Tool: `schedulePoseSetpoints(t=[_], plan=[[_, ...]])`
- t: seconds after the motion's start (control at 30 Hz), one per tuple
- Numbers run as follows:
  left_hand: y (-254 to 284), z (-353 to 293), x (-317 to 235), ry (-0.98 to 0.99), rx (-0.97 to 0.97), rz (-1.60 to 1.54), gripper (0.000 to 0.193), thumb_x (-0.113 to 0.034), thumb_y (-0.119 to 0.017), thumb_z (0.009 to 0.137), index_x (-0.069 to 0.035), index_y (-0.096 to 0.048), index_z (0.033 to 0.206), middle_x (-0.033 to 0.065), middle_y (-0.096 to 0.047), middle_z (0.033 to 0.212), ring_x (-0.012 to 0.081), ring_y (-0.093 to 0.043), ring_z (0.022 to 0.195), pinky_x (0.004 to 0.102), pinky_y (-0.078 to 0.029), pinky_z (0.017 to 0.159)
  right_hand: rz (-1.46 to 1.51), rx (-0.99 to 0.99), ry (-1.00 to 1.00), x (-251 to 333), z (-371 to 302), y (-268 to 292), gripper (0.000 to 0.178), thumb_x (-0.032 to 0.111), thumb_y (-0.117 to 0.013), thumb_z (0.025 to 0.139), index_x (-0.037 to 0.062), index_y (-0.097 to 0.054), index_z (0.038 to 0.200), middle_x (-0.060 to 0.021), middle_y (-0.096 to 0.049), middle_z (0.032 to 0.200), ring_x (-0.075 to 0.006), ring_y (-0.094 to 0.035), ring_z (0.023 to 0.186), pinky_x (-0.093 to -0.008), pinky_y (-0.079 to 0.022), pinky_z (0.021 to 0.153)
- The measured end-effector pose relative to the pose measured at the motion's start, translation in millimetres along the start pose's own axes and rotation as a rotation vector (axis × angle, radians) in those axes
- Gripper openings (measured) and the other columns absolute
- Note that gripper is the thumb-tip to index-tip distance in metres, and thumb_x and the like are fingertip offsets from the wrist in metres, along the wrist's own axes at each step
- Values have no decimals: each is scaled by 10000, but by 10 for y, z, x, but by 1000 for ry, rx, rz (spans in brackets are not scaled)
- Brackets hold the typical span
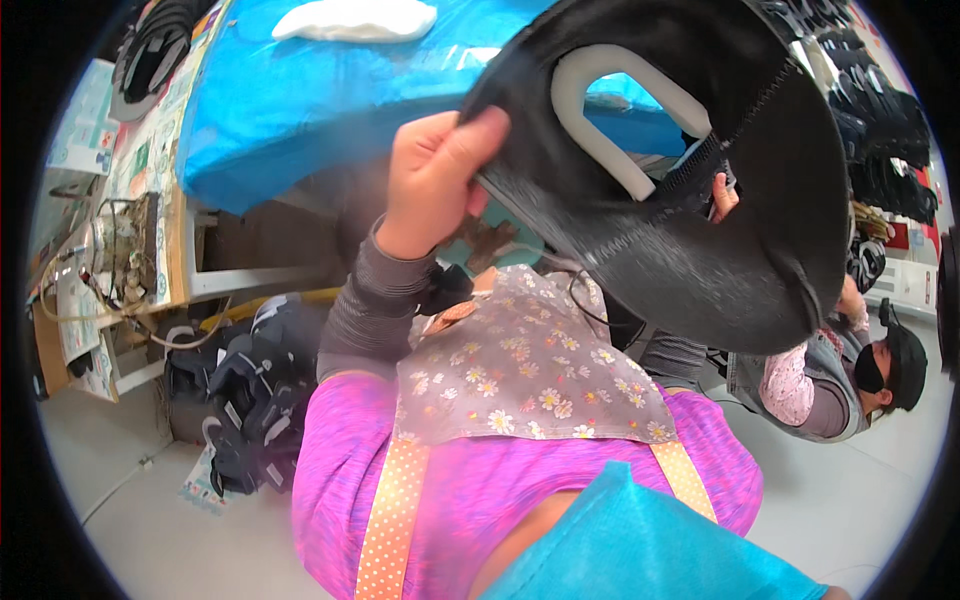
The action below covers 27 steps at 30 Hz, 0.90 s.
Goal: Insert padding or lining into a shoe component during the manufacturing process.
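Note:
My left hand (440,175) is closed on the left edge of a large black wide-brimmed piece (770,220), thumb on top. The piece is shiny, has zigzag seams, and is held up tilted in front of me. A white U-shaped foam strip (590,120) curves around the opening in its middle. Through that opening show a few fingers of my right hand (723,197), curled at the edge near a dark ribbed band. The rest of my right hand is hidden behind the black piece.
Ahead stands a table covered in blue plastic (290,110) with a white padded piece (355,18) on it. At left is a bench with a small machine (120,255), dark bundled goods (260,390) below. A co-worker (840,385) sits at right, near racks of black items (880,110).

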<state>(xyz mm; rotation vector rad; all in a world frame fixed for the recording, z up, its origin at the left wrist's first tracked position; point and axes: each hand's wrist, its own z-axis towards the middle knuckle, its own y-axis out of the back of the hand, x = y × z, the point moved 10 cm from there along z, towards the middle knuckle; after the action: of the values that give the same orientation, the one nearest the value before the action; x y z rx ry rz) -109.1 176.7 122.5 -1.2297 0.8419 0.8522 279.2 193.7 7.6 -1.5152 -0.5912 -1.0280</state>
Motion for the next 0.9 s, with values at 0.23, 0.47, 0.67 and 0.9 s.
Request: schedulePoseSetpoints(t=[0.23, 0.47, 0.67, 0.9], plan=[[-479, -244, 98, 77, 306, -151, 421, -282, -696, 943, -12, -616, 631, 24, -593, 558, 65, -541, 492, 244, -384, 448, -1139, 270, 116, -595, -290, -119, 389, 69, -667, 895, -32, -619, 1268, -103, -676, 1174, -196, -635, 1029, -349, -491, 952], [-413, -281, 348, 22, 131, -411, 377, -299, -627, 996, -24, -629, 739, 15, -598, 615, 59, -535, 507, 220, -388, 461, -642, 336, 892, 238, -1219, -1025, 438, 222, -579, 925, -66, -550, 1254, -191, -534, 1288, -280, -533, 1161, -409, -426, 1011], [-368, -342, 497, -13, 173, -388, 377, -307, -619, 1001, -34, -625, 741, 6, -606, 624, 54, -561, 564, 218, -405, 499, -1124, 923, 954, 187, -1242, -1767, 890, 463, -782, 797, -70, -413, 1407, -253, -419, 1445, -408, -434, 1334, -507, -309, 1122], [-353, -451, 481, 11, 283, -329, 317, -259, -651, 979, 34, -697, 866, 31, -629, 650, 59, -568, 552, 221, -427, 499, -1142, 655, 543, -223, -736, -1775, 903, 286, -902, 662, 6, -393, 1354, -164, -543, 1273, -320, -576, 1137, -447, -450, 966]])
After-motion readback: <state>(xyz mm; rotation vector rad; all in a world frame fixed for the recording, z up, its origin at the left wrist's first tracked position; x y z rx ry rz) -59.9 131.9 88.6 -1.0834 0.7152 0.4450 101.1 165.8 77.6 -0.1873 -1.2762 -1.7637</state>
